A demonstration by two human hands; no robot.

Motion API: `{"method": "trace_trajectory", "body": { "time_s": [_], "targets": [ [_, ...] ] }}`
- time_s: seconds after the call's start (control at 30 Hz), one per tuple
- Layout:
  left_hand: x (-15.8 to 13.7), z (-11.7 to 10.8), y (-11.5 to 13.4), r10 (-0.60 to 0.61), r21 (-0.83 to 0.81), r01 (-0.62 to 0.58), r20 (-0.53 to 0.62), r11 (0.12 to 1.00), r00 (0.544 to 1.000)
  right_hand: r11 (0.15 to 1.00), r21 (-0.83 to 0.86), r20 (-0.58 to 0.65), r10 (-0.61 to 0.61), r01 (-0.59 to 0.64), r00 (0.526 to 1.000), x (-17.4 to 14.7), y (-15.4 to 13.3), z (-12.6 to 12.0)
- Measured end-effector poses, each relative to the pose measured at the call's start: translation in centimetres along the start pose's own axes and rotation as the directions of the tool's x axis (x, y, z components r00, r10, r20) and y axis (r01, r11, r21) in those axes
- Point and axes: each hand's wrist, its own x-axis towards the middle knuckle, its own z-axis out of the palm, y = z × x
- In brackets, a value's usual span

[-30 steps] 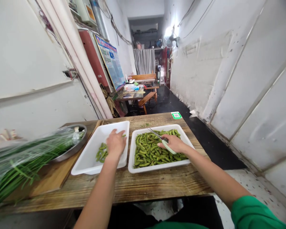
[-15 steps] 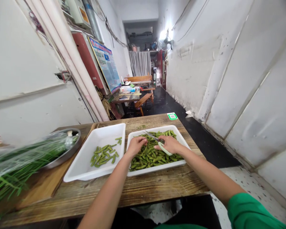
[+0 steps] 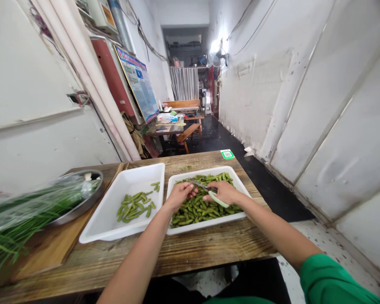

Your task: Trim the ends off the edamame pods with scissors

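Over the right-hand white tray (image 3: 196,228), which is heaped with green edamame pods (image 3: 205,207), both my hands work close together. My right hand (image 3: 225,193) is closed round scissors (image 3: 218,199) with pale green handles, their blades pointing left. The blade tips lie just above the fingers of my left hand (image 3: 180,195). Those fingers are pinched on what looks like an edamame pod, mostly hidden by them. Left of it, a second white tray (image 3: 106,230) holds a smaller group of edamame pods (image 3: 134,207).
A steel bowl (image 3: 79,213) and long green stalks in clear plastic (image 3: 41,211) lie at the left, by a wooden board (image 3: 47,257). A QR code card (image 3: 227,154) lies at the wooden table's (image 3: 205,249) far edge. Farther off stand another table (image 3: 166,128) and a bench (image 3: 188,132).
The scissor blades have come down closer to my left fingertips and look less spread. My left hand has shifted slightly. The trays appear a little farther left as the view moved.
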Motion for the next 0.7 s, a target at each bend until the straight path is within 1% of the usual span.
{"method": "trace_trajectory", "body": {
  "time_s": [0.17, 0.27, 0.4, 0.5, 0.57, 0.7],
  "targets": [
    [-0.6, 0.1, 0.4, -0.095, -0.090, 0.093, -0.009, 0.992, 0.995, 1.000, -0.007, -0.011, 0.009, -0.009, 1.000, 0.0, 0.0, 0.0],
    [-0.8, 0.0, 0.6, -0.118, -0.183, 0.105, -0.061, 0.977, 0.991, 0.999, 0.008, -0.038, 0.038, -0.038, 0.999, 0.2, 0.2, 0.1],
    [-0.7, -0.2, 0.7, -0.114, -0.327, 0.066, -0.128, 0.943, 0.985, 0.998, 0.035, -0.051, 0.053, -0.051, 0.997, 0.3, 0.3, 0.2],
    [-0.6, -0.5, 0.8, -0.066, -0.374, -0.013, -0.199, 0.927, 0.978, 0.999, 0.035, -0.040, 0.035, -0.034, 0.999, 0.2, 0.2, 0.2],
    [-0.5, -0.7, 0.9, -0.064, -0.420, -0.039, -0.229, 0.906, 0.971, 1.000, 0.000, -0.062, 0.021, -0.021, 0.998, 0.1, 0.0, 0.3],
    [-0.6, -0.6, 1.4, -0.173, -0.560, 0.051, -0.167, 0.827, 0.971, 0.994, -0.107, -0.128, -0.041, 0.028, 0.991, 0.0, -0.3, 0.4]
  ]
}}
